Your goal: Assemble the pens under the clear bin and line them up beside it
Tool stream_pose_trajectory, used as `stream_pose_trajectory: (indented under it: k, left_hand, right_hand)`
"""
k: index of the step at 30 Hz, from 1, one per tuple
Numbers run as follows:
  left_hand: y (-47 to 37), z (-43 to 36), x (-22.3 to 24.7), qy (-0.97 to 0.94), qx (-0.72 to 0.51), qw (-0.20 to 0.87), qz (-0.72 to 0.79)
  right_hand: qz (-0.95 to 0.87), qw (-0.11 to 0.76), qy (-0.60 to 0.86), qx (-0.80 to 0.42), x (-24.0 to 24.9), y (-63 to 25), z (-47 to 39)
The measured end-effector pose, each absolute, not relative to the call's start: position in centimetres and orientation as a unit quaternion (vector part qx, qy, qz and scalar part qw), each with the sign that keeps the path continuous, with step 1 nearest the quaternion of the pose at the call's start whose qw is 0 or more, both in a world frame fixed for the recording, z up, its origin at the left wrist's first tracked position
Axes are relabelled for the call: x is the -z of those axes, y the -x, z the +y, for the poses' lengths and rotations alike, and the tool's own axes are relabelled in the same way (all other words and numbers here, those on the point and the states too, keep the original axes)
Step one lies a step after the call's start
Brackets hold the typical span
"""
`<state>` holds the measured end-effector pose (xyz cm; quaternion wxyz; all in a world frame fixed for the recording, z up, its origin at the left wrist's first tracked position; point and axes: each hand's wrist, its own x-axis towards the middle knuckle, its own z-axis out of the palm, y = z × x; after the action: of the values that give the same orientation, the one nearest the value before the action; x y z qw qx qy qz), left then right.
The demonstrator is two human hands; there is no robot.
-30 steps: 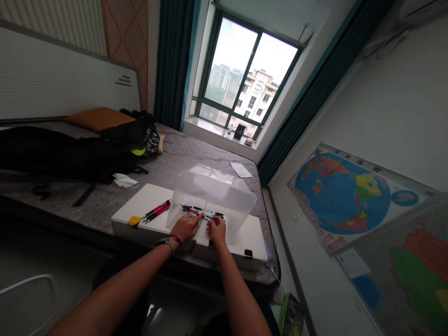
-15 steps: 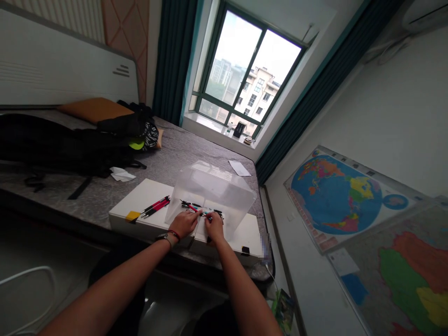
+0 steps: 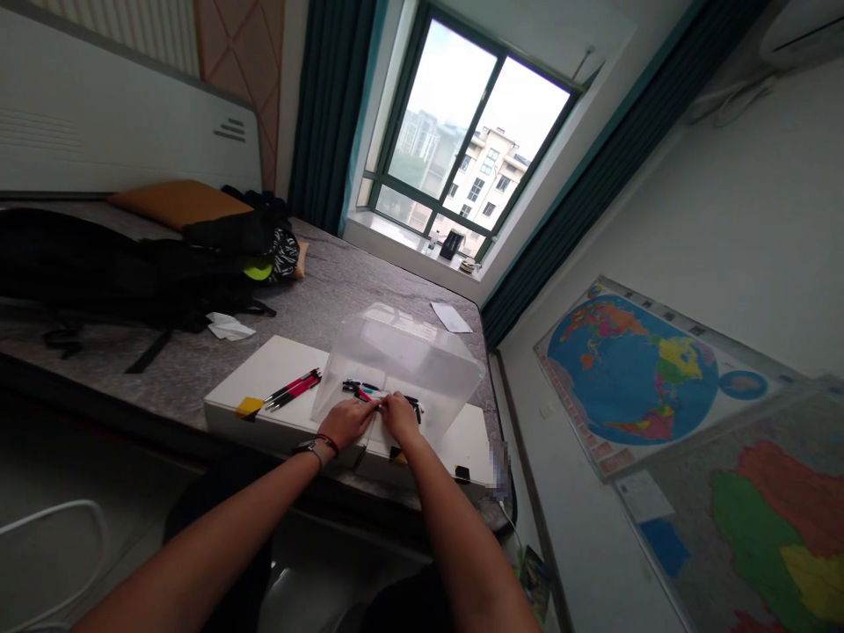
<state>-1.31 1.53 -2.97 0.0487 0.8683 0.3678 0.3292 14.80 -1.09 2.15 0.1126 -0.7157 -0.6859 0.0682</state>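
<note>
My left hand (image 3: 349, 422) is closed on a red pen (image 3: 362, 396), whose end shows past the fingers. Right beside it, my right hand (image 3: 399, 419) pinches at the left fingertips; what lies in that pinch is too small to make out. Both hands are at the mouth of a clear plastic bin (image 3: 422, 346) tipped on its side. Several dark pen parts (image 3: 356, 385) lie inside it, partly hidden by my fingers. On the left, several red and black pens (image 3: 294, 390) lie side by side on a white box (image 3: 264, 374).
The white box stands at the edge of a grey mattress (image 3: 343, 272). Behind it are a crumpled tissue (image 3: 229, 327), a white sheet of paper (image 3: 451, 317) and a black bag (image 3: 119, 272). A wall with maps (image 3: 633, 369) rises on the right.
My right hand has shifted slightly left and up, so its fingertips now meet those of my left hand. The red pen in my left hand shows less of its length. The pens at left have not moved.
</note>
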Motion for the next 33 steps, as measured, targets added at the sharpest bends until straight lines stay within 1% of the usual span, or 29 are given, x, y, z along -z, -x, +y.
stream_pose_trajectory:
  k: [6,11,14,26,33]
  left_hand:
    - [1.2,1.5,3.0,-0.867,-0.334,0.051,0.367]
    - [1.1,1.7,3.5,-0.863,-0.337,0.054,0.374]
    - [1.0,1.7,3.5,-0.860,-0.334,0.053,0.383]
    - [1.2,1.4,2.7,-0.864,-0.330,0.049,0.377]
    - [1.2,1.5,3.1,-0.863,-0.331,0.047,0.380]
  right_hand:
    - [-0.690,0.167,0.703,-0.047,-1.7,-15.5,-2.1]
    - [-0.690,0.170,0.701,-0.056,-1.5,-16.3,-1.9]
    - [-0.682,0.153,0.713,-0.055,-1.5,-16.7,-1.7]
    - [-0.690,0.030,0.720,-0.069,-3.0,-16.0,0.4]
    - [-0.708,0.000,0.703,-0.065,-3.8,-15.3,0.7]
